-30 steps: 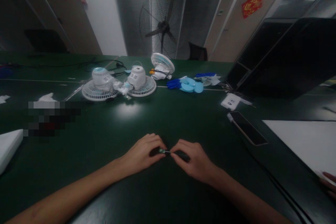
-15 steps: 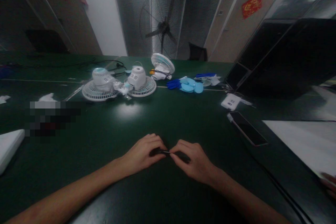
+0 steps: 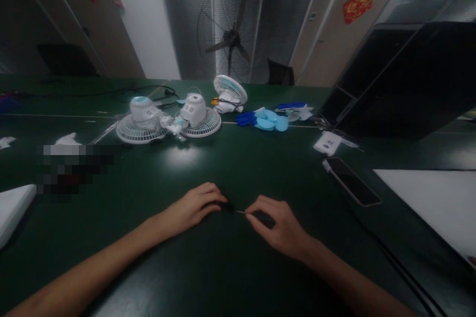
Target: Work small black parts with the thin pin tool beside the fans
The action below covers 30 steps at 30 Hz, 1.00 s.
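Observation:
In the head view my left hand point(image 3: 203, 204) lies low over the green table, its fingers closed on a small black piece point(image 3: 228, 206) whose kind I cannot make out. Just to the right, my right hand point(image 3: 277, 220) pinches a small screwdriver point(image 3: 265, 218) with a dark handle and a thin metal shaft. The shaft points left at the black piece, with a narrow gap between them. Part of the handle is hidden by the fingers.
White fan heads point(image 3: 201, 114) lie at the back, with blue gloves point(image 3: 247, 118) and light-blue fan blades point(image 3: 271, 120) beside them. A phone point(image 3: 353, 181) with a cable, a white sheet point(image 3: 427, 198) and a black monitor point(image 3: 405, 79) are on the right. A white box point(image 3: 15, 210) sits left.
My left hand has moved up and left with the black piece, and my right hand slightly right. The screwdriver's shaft has come apart from the black piece and now shows bare.

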{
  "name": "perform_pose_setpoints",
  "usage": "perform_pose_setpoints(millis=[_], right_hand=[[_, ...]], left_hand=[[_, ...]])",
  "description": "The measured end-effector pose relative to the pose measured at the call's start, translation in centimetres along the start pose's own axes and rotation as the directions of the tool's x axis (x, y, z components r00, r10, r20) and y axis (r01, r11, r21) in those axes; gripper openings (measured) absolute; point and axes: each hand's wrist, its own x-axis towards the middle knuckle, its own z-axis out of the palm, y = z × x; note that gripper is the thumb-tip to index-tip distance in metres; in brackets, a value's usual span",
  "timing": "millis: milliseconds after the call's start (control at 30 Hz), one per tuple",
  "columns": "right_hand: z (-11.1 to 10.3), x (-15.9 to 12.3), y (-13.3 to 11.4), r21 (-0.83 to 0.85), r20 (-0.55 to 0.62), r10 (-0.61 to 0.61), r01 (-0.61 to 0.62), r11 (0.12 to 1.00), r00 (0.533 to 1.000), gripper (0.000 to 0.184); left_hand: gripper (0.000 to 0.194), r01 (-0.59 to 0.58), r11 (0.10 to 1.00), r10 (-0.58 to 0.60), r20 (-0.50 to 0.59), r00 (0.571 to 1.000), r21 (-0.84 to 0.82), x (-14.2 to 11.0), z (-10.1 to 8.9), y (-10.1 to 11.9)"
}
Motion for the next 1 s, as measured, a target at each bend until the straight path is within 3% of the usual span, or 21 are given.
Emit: perform_pose_setpoints(millis=[167, 300, 400, 600, 800, 900, 1000], right_hand=[[-0.1, 0.0, 0.0, 0.055, 0.019, 0.006, -0.007, 0.998, 1.000, 0.012], [-0.1, 0.0, 0.1, 0.068, 0.011, -0.004, 0.003, 0.998, 1.000, 0.011], [0.0, -0.1, 0.3, 0.068, 0.009, -0.004, 0.004, 0.998, 1.000, 0.011], [0.1, -0.2, 0.4, 0.055, 0.015, 0.014, -0.015, 0.998, 1.000, 0.010], [-0.1, -0.1, 0.1, 0.076, 0.024, 0.009, -0.011, 0.997, 1.000, 0.011], [-0.1, -0.1, 0.1, 0.083, 0.031, 0.008, -0.011, 0.996, 0.999, 0.011], [-0.1, -0.1, 0.1, 0.081, 0.031, 0.001, -0.004, 0.997, 1.000, 0.011]], left_hand=[[0.031, 0.186, 0.969, -0.154, -0.187, 0.970, 0.166, -1.5, -5.5, -6.3], [0.040, 0.420, 0.865, -0.304, -0.380, 0.874, 0.274, -4.5, -10.3, -11.5], [0.048, 0.523, 0.801, -0.344, -0.490, 0.801, 0.291, -6.6, -12.3, -13.7], [0.061, 0.562, 0.794, -0.373, -0.543, 0.752, 0.233, -8.2, -13.7, -14.1], [0.060, 0.583, 0.808, -0.409, -0.627, 0.663, 0.089, -8.2, -14.0, -14.1], [0.047, 0.580, 0.805, -0.377, -0.647, 0.663, 0.126, -7.8, -13.5, -14.3], [0.047, 0.568, 0.809, -0.336, -0.675, 0.657, 0.150, -7.3, -12.9, -14.1]])
